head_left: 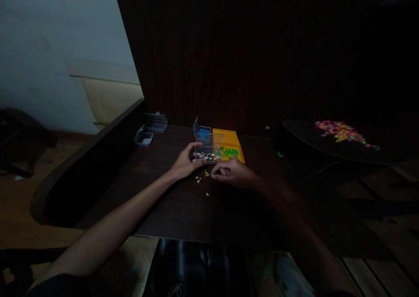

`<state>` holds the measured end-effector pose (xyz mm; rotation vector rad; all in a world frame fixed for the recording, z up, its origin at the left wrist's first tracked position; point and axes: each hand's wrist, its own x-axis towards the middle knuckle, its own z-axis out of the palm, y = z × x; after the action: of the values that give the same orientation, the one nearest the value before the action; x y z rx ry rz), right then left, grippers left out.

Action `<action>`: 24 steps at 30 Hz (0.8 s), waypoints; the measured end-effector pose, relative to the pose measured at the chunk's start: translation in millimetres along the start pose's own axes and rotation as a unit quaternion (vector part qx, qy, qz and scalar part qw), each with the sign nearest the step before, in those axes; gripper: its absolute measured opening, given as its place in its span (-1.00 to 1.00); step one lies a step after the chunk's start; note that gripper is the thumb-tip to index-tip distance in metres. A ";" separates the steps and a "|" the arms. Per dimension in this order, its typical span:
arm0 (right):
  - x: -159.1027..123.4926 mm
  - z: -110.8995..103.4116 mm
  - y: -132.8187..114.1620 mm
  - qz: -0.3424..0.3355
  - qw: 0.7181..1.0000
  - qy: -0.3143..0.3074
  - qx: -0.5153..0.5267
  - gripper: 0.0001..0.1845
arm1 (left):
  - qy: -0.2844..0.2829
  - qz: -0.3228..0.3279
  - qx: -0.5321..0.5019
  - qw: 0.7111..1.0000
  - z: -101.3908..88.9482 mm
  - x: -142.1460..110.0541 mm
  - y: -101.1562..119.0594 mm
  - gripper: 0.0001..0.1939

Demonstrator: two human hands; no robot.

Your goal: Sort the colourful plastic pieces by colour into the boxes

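Note:
My left hand point(189, 161) grips the left side of a clear plastic box point(212, 149) whose lid stands raised. Several small white pieces lie inside it. My right hand point(234, 173) is just right of the box's front corner, its thumb and fingertips pinched together around what looks like a tiny pale piece. Between the hands, on the dark table, are a few yellow pieces point(207, 173) and several whitish pieces point(198, 180). An orange tray point(242, 150) with green pieces point(229, 152) sits behind my right hand. A small clear box with blue pieces point(203, 133) stands behind the box I hold.
Two open clear boxes, one nearer point(144, 139) and one farther point(156, 125), stand at the table's back left. A raised dark side panel point(88, 161) borders the table on the left. Colourful beads point(342, 132) lie heaped on a dark surface at the right.

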<state>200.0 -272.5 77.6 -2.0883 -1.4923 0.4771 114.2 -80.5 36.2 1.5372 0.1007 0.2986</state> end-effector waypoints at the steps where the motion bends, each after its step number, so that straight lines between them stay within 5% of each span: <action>1: -0.6 -2.1 2.0 0.006 0.999 0.025 0.023 -0.79 | -0.006 -0.001 0.003 1.000 0.9 -0.9 0.2 -0.36; 7: 0.4 -4.5 18.0 0.070 0.985 0.147 0.054 -0.71 | -0.038 -0.006 -0.008 0.999 6.8 -5.5 1.1 -0.38; 24: 3.2 -5.0 19.1 0.105 0.978 0.179 -0.024 -0.73 | -0.056 0.004 -0.021 0.998 12.0 -9.0 -1.0 -0.40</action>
<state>218.4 -275.3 70.2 -2.2378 -1.0944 0.1268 108.7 -94.5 34.6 1.5102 0.0005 0.2193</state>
